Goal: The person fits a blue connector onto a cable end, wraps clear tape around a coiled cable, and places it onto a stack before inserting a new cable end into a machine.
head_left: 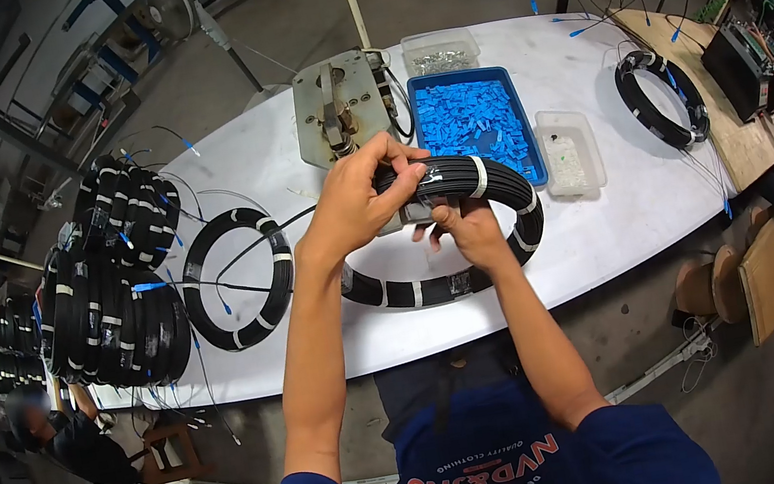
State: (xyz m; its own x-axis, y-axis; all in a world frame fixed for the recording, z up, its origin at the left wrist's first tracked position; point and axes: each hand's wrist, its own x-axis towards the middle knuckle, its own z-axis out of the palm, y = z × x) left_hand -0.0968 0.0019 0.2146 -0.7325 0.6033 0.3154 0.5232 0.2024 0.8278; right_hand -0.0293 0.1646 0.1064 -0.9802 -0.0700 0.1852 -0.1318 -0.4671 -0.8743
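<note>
A thick black cable coil (512,197) with white bands stands partly raised over the white table in front of me. My left hand (361,190) is closed on the coil's upper left part, thumb and fingers pinched at a clear wrapped spot. Under the same upper part, my right hand (468,229) grips the coil from below, its thumb along the inner side. A metal press-like device (340,107) stands just beyond my hands. Behind the coil lies a blue tray (532,133) of small blue connectors (464,118).
Left of my hands a thinner coil (195,288) lies on the white table (325,363), beside stacked coils (117,325). Clear bins (571,157) flank the blue tray. Another coil (634,106) and a black box (739,69) are at the right. People sit at both far sides.
</note>
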